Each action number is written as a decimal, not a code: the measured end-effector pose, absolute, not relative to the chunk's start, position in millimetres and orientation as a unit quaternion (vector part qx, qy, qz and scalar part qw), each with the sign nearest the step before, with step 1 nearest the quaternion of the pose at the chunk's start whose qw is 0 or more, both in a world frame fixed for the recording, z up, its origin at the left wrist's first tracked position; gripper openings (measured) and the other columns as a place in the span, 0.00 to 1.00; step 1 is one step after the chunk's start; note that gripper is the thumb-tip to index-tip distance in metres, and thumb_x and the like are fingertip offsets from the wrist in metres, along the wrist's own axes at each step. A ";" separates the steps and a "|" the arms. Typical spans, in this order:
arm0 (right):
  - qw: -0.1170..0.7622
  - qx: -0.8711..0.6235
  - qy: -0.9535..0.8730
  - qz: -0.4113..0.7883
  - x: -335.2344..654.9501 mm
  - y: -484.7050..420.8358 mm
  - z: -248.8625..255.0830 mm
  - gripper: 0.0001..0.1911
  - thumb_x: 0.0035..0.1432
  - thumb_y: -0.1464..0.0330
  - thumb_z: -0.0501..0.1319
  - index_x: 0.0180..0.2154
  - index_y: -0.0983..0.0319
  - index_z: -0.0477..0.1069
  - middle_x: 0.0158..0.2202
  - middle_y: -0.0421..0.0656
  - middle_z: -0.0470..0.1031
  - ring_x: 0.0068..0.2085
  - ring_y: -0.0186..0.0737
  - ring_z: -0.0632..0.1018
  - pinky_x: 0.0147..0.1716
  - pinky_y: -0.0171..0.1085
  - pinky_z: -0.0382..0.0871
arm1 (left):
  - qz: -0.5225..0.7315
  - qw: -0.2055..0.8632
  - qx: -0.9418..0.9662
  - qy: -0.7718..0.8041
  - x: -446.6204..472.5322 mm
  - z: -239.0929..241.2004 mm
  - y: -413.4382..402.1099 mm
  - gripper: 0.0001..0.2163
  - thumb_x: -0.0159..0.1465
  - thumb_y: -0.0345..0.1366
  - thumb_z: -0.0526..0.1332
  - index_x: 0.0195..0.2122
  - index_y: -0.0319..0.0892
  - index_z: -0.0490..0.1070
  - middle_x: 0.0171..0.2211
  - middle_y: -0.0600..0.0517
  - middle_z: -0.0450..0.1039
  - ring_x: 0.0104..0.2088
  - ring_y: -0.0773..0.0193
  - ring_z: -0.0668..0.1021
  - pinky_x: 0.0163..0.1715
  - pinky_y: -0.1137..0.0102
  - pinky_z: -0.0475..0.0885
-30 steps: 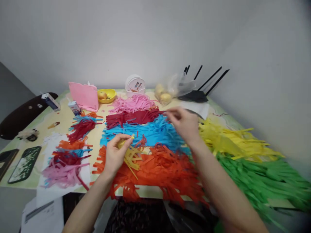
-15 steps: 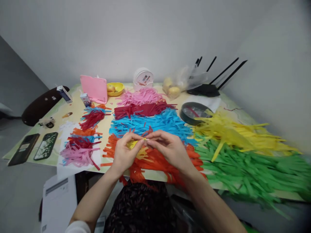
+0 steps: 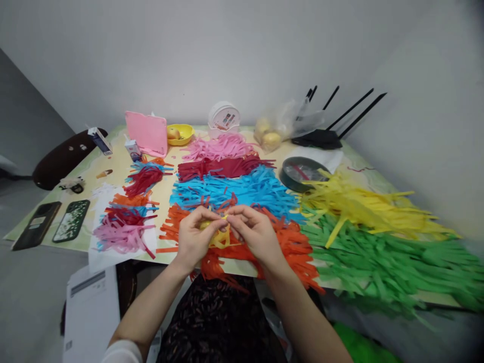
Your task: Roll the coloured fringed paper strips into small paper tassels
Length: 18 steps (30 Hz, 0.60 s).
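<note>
My left hand point(image 3: 196, 236) and my right hand point(image 3: 254, 231) meet fingertip to fingertip above the table's front edge. Both pinch a yellow tissue-paper fringe point(image 3: 223, 239), whose cut strips hang down between them; the left fingers hide part of it. Beneath lies a spread of orange fringe point(image 3: 295, 247), with some strips drooping over the edge. Just beyond it are a blue fringe point(image 3: 242, 189), a dark red fringe point(image 3: 223, 168) and a pink fringe point(image 3: 223, 147). To the right sit a yellow fringe point(image 3: 366, 204) and a green fringe point(image 3: 393, 257).
Small mixed tassels point(image 3: 126, 222) lie on white paper at left, near two phones point(image 3: 71, 221). At the back stand a pink tablet case point(image 3: 146, 132), a yellow bowl point(image 3: 185, 135), bagged fruit point(image 3: 269, 136) and a black router point(image 3: 317, 140). A dark round tin point(image 3: 291, 184) sits right of the middle.
My right hand has shifted slightly left and closer to the left hand. More yellow strips now show hanging between the fingers. The view has tilted a little.
</note>
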State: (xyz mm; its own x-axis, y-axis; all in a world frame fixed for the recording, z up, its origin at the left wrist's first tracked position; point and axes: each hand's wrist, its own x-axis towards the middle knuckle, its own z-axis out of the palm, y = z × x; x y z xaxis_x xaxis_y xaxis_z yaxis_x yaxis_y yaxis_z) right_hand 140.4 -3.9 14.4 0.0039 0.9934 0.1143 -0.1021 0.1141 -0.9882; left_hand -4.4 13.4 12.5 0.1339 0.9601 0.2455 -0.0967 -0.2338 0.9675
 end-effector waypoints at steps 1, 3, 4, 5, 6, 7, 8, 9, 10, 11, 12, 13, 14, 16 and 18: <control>0.551 -0.442 -0.501 0.501 140.4 -3.8 14.0 0.16 0.56 0.55 0.64 0.32 0.62 0.71 0.15 0.32 0.61 0.17 0.28 0.60 0.18 0.30 0.53 | 0.541 0.492 0.568 0.377 -4.5 12.0 13.7 0.07 0.57 0.35 0.69 0.27 0.40 0.73 0.23 0.54 0.77 0.26 0.67 0.80 0.30 0.74 0.75; 0.561 -0.443 -0.498 0.491 140.4 -4.2 12.9 0.15 0.57 0.56 0.64 0.32 0.62 0.71 0.16 0.31 0.60 0.18 0.27 0.58 0.18 0.30 0.51 | 0.534 0.488 0.578 0.377 -5.4 10.7 14.6 0.06 0.57 0.35 0.69 0.28 0.40 0.74 0.25 0.53 0.78 0.27 0.66 0.80 0.30 0.74 0.76; 0.568 -0.446 -0.498 0.479 140.5 -4.7 12.3 0.14 0.57 0.57 0.64 0.32 0.62 0.71 0.17 0.32 0.60 0.18 0.27 0.58 0.18 0.30 0.51 | 0.528 0.479 0.591 0.378 -6.2 10.0 14.9 0.05 0.58 0.34 0.69 0.29 0.40 0.74 0.26 0.53 0.79 0.27 0.66 0.81 0.31 0.74 0.76; 0.574 -0.450 -0.501 0.466 140.6 -5.4 11.7 0.13 0.58 0.58 0.63 0.33 0.62 0.70 0.17 0.32 0.60 0.19 0.27 0.58 0.18 0.30 0.51 | 0.522 0.462 0.609 0.378 -7.1 9.2 15.2 0.04 0.58 0.33 0.68 0.30 0.40 0.75 0.27 0.53 0.79 0.29 0.66 0.81 0.32 0.74 0.76; 0.576 -0.454 -0.506 0.454 140.8 -6.1 11.3 0.12 0.59 0.59 0.63 0.34 0.62 0.71 0.18 0.31 0.59 0.19 0.27 0.58 0.19 0.30 0.51 | 0.520 0.437 0.629 0.379 -7.9 8.5 15.2 0.03 0.59 0.32 0.67 0.31 0.40 0.76 0.28 0.52 0.80 0.29 0.66 0.81 0.33 0.75 0.76; 0.574 -0.457 -0.514 0.444 141.2 -6.9 10.9 0.11 0.60 0.60 0.62 0.34 0.62 0.71 0.18 0.31 0.59 0.19 0.27 0.58 0.19 0.30 0.51 | 0.521 0.405 0.649 0.379 -8.7 7.9 15.0 0.01 0.60 0.32 0.67 0.31 0.41 0.76 0.29 0.52 0.80 0.30 0.66 0.82 0.33 0.75 0.76; 0.567 -0.460 -0.524 0.439 141.7 -7.6 10.7 0.10 0.60 0.61 0.62 0.35 0.62 0.71 0.18 0.31 0.58 0.19 0.27 0.58 0.19 0.30 0.51 | 0.525 0.369 0.667 0.379 -9.2 7.3 14.5 0.01 0.61 0.31 0.66 0.32 0.41 0.76 0.29 0.52 0.80 0.31 0.66 0.82 0.34 0.75 0.76; 0.558 -0.460 -0.535 0.437 142.4 -8.2 10.5 0.10 0.61 0.61 0.62 0.36 0.62 0.71 0.18 0.31 0.57 0.20 0.28 0.58 0.20 0.30 0.51 | 0.530 0.331 0.683 0.378 -9.6 6.7 13.9 0.01 0.61 0.30 0.65 0.32 0.41 0.76 0.30 0.52 0.80 0.31 0.67 0.81 0.35 0.75 0.76; 0.548 -0.459 -0.545 0.437 143.2 -8.5 10.3 0.10 0.61 0.62 0.61 0.37 0.62 0.71 0.18 0.31 0.57 0.20 0.28 0.59 0.20 0.30 0.52 | 0.533 0.298 0.697 0.376 -9.7 6.2 13.2 0.02 0.62 0.30 0.64 0.32 0.41 0.76 0.30 0.52 0.80 0.32 0.67 0.81 0.36 0.75 0.76; 0.541 -0.458 -0.553 0.439 144.2 -8.7 10.1 0.10 0.61 0.62 0.61 0.38 0.62 0.71 0.19 0.31 0.58 0.20 0.28 0.60 0.20 0.30 0.53 | 0.534 0.272 0.709 0.373 -9.6 5.7 12.5 0.02 0.63 0.29 0.64 0.33 0.41 0.76 0.30 0.52 0.80 0.32 0.67 0.81 0.36 0.74 0.76; 0.536 -0.457 -0.557 0.440 145.2 -8.7 9.9 0.10 0.62 0.62 0.60 0.38 0.62 0.71 0.19 0.31 0.58 0.20 0.29 0.60 0.21 0.30 0.54 | 0.532 0.254 0.718 0.370 -9.4 5.1 12.0 0.02 0.63 0.29 0.64 0.33 0.41 0.76 0.31 0.52 0.80 0.32 0.66 0.81 0.37 0.74 0.76; 0.533 -0.456 -0.560 0.441 146.2 -8.6 9.7 0.10 0.62 0.62 0.60 0.39 0.62 0.71 0.19 0.31 0.59 0.20 0.29 0.61 0.21 0.30 0.54 | 0.531 0.243 0.724 0.368 -9.2 4.6 11.6 0.02 0.63 0.29 0.64 0.33 0.42 0.76 0.31 0.52 0.80 0.32 0.66 0.81 0.36 0.73 0.76; 0.531 -0.457 -0.562 0.440 146.9 -8.6 9.5 0.10 0.62 0.61 0.60 0.39 0.62 0.71 0.19 0.31 0.59 0.20 0.29 0.61 0.21 0.30 0.54 | 0.529 0.238 0.727 0.368 -9.0 4.1 11.3 0.02 0.63 0.29 0.64 0.33 0.42 0.76 0.31 0.52 0.80 0.32 0.66 0.81 0.36 0.73 0.76; 0.526 -0.467 -0.568 0.427 147.6 -8.7 9.2 0.10 0.62 0.61 0.60 0.36 0.62 0.71 0.18 0.31 0.58 0.20 0.29 0.60 0.20 0.31 0.53 | 0.526 0.232 0.731 0.367 -8.8 3.3 11.2 0.02 0.63 0.30 0.64 0.33 0.42 0.76 0.31 0.52 0.80 0.33 0.66 0.81 0.36 0.72 0.75; 0.519 -0.490 -0.581 0.391 147.1 -9.4 9.1 0.11 0.61 0.61 0.61 0.32 0.62 0.71 0.19 0.33 0.60 0.20 0.29 0.61 0.21 0.31 0.54 | 0.524 0.222 0.734 0.369 -8.8 2.9 11.3 0.02 0.63 0.30 0.64 0.32 0.42 0.76 0.30 0.51 0.79 0.33 0.65 0.80 0.37 0.70 0.75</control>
State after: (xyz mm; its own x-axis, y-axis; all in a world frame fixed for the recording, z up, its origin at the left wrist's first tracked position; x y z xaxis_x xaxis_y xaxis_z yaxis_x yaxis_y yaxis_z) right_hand 147.1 -9.4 9.1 0.0183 0.9752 0.2204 0.1637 0.2146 -0.9629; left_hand -8.8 11.3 2.9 0.1774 0.7752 0.6062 0.3098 -0.6287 0.7133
